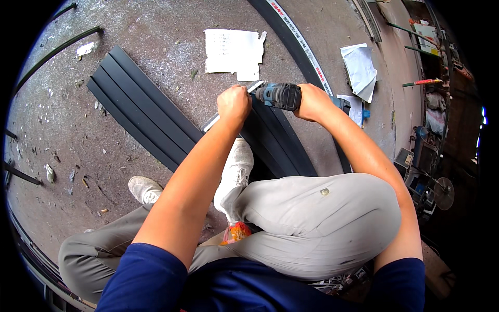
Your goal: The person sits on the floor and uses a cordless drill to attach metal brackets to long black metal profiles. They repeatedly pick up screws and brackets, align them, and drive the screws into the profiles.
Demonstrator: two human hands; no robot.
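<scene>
My right hand is wrapped round the handle of a blue and black cordless drill. The drill's front end points left, toward my left hand, and its bit cannot be made out. That hand is closed on a narrow pale strip, which shows on both sides of the fist. Below the strip lie dark grey ribbed panels: one long panel slants away to the upper left, another runs under the drill toward my knee. How the strip meets the panels is hidden by my left hand and forearm.
A torn paper sheet lies ahead on the dirty concrete floor, more papers to the right. A long black profile with a white printed band curves past the drill. My white shoe is beside the panels. Machinery stands at right.
</scene>
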